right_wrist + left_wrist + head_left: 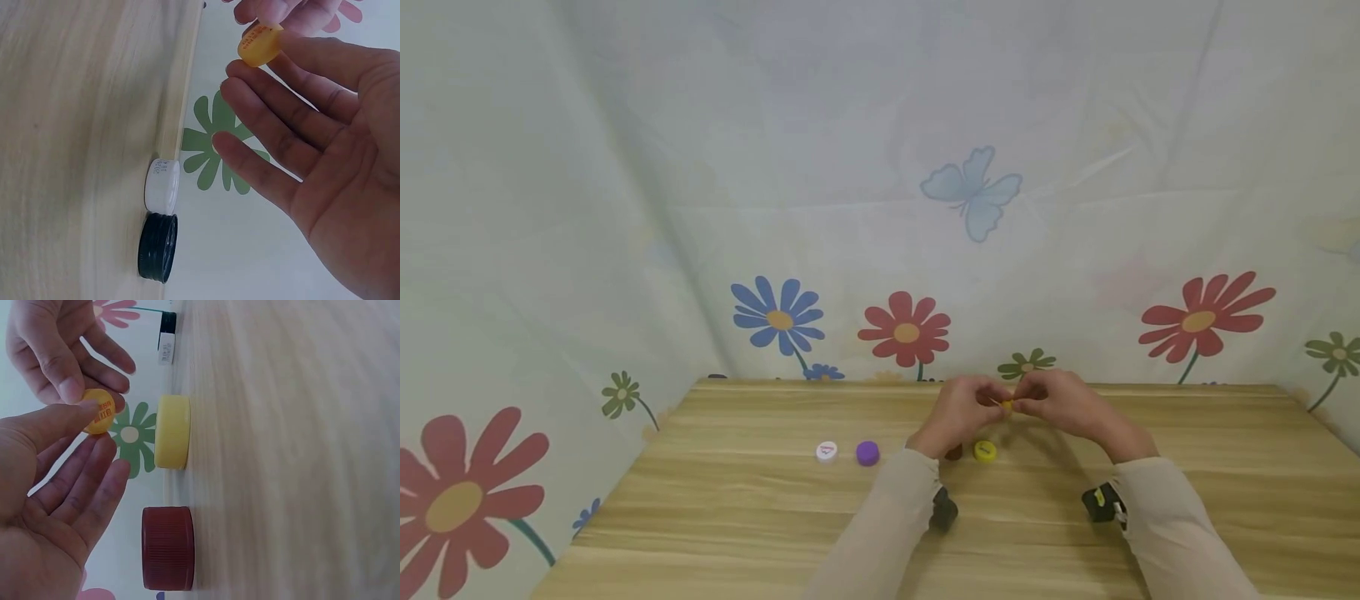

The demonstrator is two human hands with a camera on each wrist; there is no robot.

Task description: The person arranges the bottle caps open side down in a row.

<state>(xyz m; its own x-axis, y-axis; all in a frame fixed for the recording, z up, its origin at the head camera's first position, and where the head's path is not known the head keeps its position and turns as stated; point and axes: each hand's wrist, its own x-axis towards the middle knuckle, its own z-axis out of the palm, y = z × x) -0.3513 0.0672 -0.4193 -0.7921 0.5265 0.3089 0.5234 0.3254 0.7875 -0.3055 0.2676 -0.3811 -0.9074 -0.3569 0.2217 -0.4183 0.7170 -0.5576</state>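
A small orange-yellow bottle cap (100, 412) with red print is held up between both hands. My left hand (960, 412) pinches it between thumb and fingers. On its other side my right hand (1066, 406) pinches it too, thumb against the cap (259, 47) in the right wrist view, with its other fingers spread loosely. Below the hands, a yellow cap (985, 452) lies on the table. Beside it stands a dark red ribbed cap (168, 548), partly hidden by the left wrist in the head view.
Further left on the wooden table (737, 517) lie a white cap (826, 452) and a purple cap (867, 453). A white cap (162, 186) and a dark green cap (157, 247) sit together in the right wrist view. A flowered curtain (820, 167) hangs behind the table.
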